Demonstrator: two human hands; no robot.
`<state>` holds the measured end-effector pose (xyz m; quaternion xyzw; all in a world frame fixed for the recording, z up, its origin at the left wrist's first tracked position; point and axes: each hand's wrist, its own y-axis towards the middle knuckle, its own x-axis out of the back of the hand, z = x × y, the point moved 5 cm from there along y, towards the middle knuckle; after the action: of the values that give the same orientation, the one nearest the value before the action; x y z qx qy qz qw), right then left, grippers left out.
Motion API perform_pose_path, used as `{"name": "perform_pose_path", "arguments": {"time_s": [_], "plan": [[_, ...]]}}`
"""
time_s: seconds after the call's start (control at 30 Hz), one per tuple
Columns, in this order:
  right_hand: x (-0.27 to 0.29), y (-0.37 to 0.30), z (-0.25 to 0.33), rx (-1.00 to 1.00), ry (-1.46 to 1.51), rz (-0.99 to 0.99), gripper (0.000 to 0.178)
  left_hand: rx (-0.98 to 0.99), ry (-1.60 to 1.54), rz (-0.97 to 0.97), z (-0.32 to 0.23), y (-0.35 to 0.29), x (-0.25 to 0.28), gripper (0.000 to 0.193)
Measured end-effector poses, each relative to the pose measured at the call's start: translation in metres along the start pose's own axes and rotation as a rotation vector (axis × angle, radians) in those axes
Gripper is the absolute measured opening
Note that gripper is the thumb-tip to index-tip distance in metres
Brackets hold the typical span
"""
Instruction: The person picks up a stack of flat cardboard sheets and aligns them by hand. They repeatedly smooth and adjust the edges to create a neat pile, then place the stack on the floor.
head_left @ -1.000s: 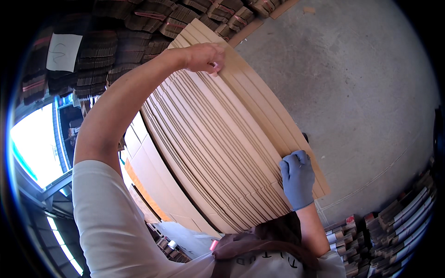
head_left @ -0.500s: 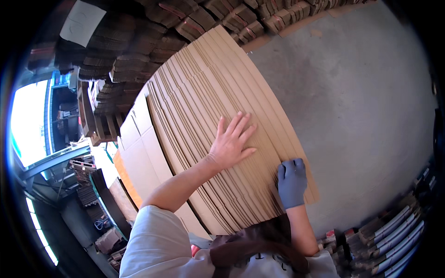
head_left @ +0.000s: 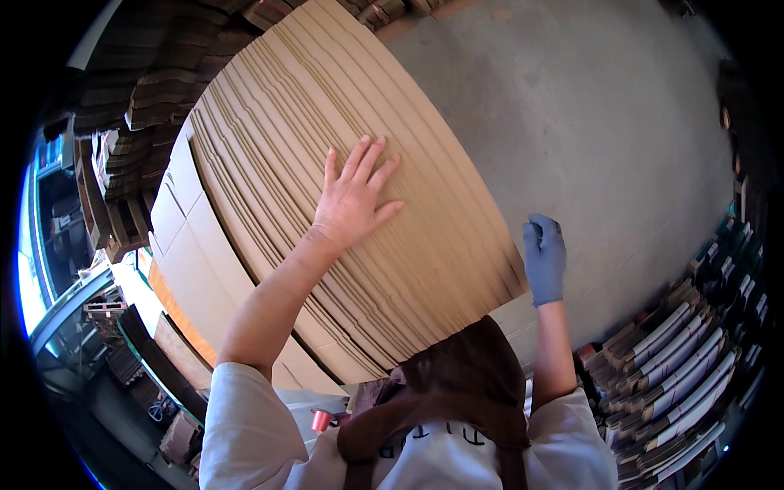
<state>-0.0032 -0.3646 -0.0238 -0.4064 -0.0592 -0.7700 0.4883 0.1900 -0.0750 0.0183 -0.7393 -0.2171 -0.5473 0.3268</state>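
Note:
A wide spread of overlapping brown cardboard sheets (head_left: 392,204) lies fanned out in front of me, each edge stepped from the one beneath. Bare and with fingers spread, my left hand (head_left: 357,196) rests flat on the middle of these sheets. My right hand (head_left: 545,261) wears a blue-grey glove and is just off the right edge of the sheets, near their close corner. Its fingers are curled in, and nothing shows in them. A paler cardboard panel (head_left: 220,253) with crease lines lies along the left side of the spread.
Stacks of flat cardboard (head_left: 163,82) stand at the far left beside a wooden pallet (head_left: 122,220). More bundled cardboard (head_left: 670,367) stands at the lower right. Grey concrete floor (head_left: 604,122) stretches to the right. A red spool (head_left: 321,420) is near my waist.
My right hand has moved off the near right part of the sheets, out past their edge. My left hand stays flat on the cardboard. The whole view has shifted.

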Motion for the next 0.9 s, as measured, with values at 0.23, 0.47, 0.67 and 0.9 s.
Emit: {"name": "perform_pose_path", "arguments": {"time_s": [0.23, 0.47, 0.67, 0.9], "plan": [[-0.032, 0.010, 0.061, 0.294, -0.226, -0.205, 0.052, 0.000, 0.012, -0.010, 0.000, -0.002, 0.000, 0.075], [-0.092, 0.046, 0.150, 0.526, -0.361, -0.122, 0.067, -0.028, -0.042, -0.050, 0.004, 0.007, 0.007, 0.067], [-0.121, 0.070, 0.165, 0.571, -0.374, -0.085, 0.068, -0.330, -0.073, -0.214, 0.038, 0.057, 0.025, 0.026], [-0.121, 0.070, 0.162, 0.591, -0.367, -0.065, 0.068, -0.479, -0.123, -0.250, 0.052, 0.078, 0.025, 0.027]]}}
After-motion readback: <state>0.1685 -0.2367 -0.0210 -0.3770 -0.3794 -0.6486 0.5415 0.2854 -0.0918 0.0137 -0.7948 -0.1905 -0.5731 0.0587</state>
